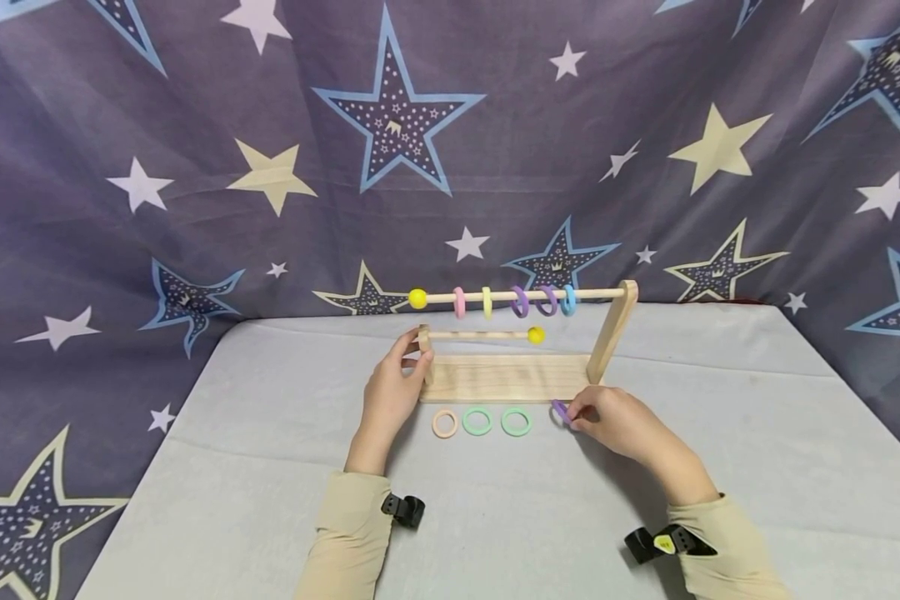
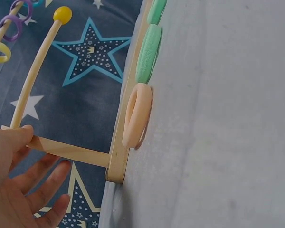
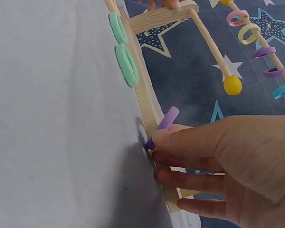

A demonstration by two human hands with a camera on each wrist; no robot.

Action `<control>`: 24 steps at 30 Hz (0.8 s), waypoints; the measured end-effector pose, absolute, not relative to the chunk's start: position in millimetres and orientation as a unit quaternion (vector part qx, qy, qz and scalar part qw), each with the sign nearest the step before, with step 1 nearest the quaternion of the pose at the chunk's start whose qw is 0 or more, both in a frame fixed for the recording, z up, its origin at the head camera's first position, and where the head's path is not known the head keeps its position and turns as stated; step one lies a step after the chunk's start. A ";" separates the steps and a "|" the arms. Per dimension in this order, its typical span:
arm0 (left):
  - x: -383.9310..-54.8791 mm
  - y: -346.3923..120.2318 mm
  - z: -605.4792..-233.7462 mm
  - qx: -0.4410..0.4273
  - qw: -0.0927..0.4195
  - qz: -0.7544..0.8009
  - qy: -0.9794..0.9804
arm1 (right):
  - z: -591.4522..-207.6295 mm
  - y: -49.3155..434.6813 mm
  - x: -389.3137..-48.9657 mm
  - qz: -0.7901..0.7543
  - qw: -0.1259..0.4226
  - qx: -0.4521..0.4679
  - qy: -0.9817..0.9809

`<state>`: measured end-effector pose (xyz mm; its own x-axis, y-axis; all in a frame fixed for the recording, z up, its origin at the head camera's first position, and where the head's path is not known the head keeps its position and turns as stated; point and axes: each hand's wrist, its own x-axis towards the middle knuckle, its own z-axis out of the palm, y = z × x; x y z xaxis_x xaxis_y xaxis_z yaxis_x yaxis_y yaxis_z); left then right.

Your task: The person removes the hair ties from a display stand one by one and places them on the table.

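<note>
Fingers of the right hand (image 1: 618, 421) pinch a purple ring (image 1: 560, 410) between thumb and forefinger, other fingers loosely extended. Ring tilted up on edge, just in front of the stand's base; cannot tell whether its lower edge touches the bench (image 1: 232, 500). Step in hand, as I judge it: picking the ring up. A light pinch near the rim should do, with the hole left clear of fingertips; best raised toward the wrist first, so it does not catch the base edge.

To the left of those fingers, lying flat in a row: two green rings (image 1: 516, 434), then a peach ring (image 1: 433, 424). A low sideways sweep could nudge them; straight up looks safer.

Just beyond the right fingers, the wooden base (image 1: 506, 379). At its other end the left hand (image 1: 395, 387) holds the short upright (image 1: 425, 357), thumb against fingers near the top. Useful brace: steady pressure, no pull, or the stand may skid.

From the left fingers a short rod (image 1: 480, 335) runs right to a yellow ball (image 1: 536, 335); that free end would want a ring squared up to it.

Farthest from both sets of fingers, the long rod (image 1: 596, 294), carrying five rings; best not jolted.
</note>
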<state>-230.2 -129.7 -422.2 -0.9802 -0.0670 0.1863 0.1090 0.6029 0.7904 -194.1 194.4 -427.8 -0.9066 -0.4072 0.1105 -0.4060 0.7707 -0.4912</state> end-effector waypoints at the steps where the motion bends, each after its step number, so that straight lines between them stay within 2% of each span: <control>1: -230.1 -129.7 -422.1 -0.013 0.099 -0.446 -0.890 | -427.9 194.1 -194.0 -0.261 0.002 -0.215 0.941; 19: -228.6 -129.2 -421.1 -0.012 0.094 -0.448 -0.889 | -426.9 193.8 -194.0 -0.271 0.015 -0.201 0.941; 24: -229.3 -129.0 -421.9 -0.012 0.094 -0.447 -0.890 | -426.2 196.9 -195.4 -0.279 0.000 -0.200 0.939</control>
<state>-229.3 -129.0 -421.9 -0.9820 -0.0635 0.1778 0.1047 0.6008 0.7925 -195.4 196.9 -426.2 -0.9203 -0.3751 0.1107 -0.3746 0.7643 -0.5248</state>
